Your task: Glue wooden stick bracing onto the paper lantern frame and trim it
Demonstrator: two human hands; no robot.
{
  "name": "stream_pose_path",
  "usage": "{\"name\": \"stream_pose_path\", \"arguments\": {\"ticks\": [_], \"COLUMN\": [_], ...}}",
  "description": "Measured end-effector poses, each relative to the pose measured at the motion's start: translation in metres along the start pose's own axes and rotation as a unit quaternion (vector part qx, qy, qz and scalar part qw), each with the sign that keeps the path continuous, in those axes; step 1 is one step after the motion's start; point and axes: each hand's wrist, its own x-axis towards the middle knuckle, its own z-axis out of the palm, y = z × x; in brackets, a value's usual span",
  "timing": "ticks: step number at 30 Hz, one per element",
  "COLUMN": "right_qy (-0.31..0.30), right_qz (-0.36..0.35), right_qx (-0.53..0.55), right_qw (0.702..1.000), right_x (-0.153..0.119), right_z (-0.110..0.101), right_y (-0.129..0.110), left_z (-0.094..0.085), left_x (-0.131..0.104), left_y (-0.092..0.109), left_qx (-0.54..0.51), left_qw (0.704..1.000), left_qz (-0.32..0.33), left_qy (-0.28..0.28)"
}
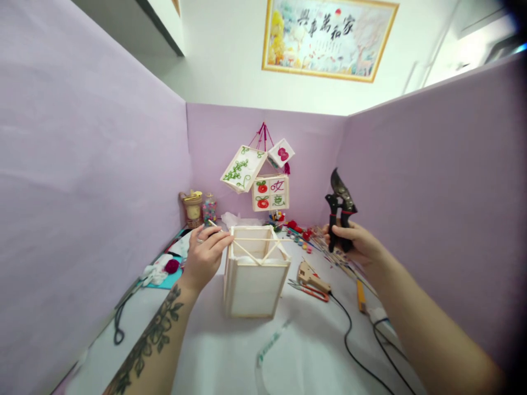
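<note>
A square wooden lantern frame with white paper sides stands on the white table. My left hand pinches a thin wooden stick that lies slanted across the frame's open top. My right hand is raised to the right of the frame and grips black pruning shears, blades pointing up and closed. Other thin sticks cross the top of the frame.
A glue gun with a black cord and red-handled scissors lie right of the frame. Finished decorated lantern panels hang at the back. Jars, beads, sticks and yarn line the purple partition walls.
</note>
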Motion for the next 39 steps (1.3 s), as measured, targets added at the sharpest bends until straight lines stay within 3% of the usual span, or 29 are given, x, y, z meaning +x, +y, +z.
{"name": "stream_pose_path", "arguments": {"ticks": [3,7,11,14,18,23,28,32,36,39], "right_qy": [-0.085,-0.173,-0.199,-0.201,-0.171,-0.093,-0.013,0.001,0.023,0.061], "right_qz": [-0.017,0.000,0.030,0.050,0.046,0.051,0.071,0.066,0.070,0.059], "right_qx": [-0.192,-0.419,-0.531,-0.556,-0.529,-0.376,-0.198,-0.140,-0.152,-0.117], "right_qw": [0.978,0.891,0.823,0.805,0.830,0.920,0.978,0.988,0.986,0.990], "right_x": [-0.015,-0.017,-0.007,0.001,0.004,-0.009,-0.031,-0.049,-0.069,-0.088], "right_z": [0.011,0.047,0.074,0.084,0.082,0.063,0.047,0.037,0.029,0.032], "right_y": [-0.039,-0.077,-0.096,-0.102,-0.107,-0.102,-0.089,-0.081,-0.071,-0.060], "left_z": [-0.001,-0.001,0.003,0.003,-0.004,0.002,0.017,0.019,-0.001,-0.041], "left_x": [0.000,-0.002,-0.005,-0.004,-0.004,-0.014,-0.013,-0.009,-0.005,0.002], "left_y": [0.000,-0.001,-0.001,0.002,-0.003,-0.032,-0.040,-0.040,-0.051,-0.041], "left_qx": [-0.002,-0.005,-0.013,-0.028,-0.093,-0.174,-0.315,-0.331,-0.287,-0.275], "left_qw": [1.000,1.000,1.000,0.999,0.992,0.945,0.897,0.873,0.862,0.855], "left_qz": [-0.006,-0.011,-0.024,-0.035,-0.089,-0.274,-0.303,-0.355,-0.412,-0.425], "left_qy": [0.001,-0.007,-0.003,-0.015,-0.013,0.044,-0.065,-0.035,0.072,0.108]}}
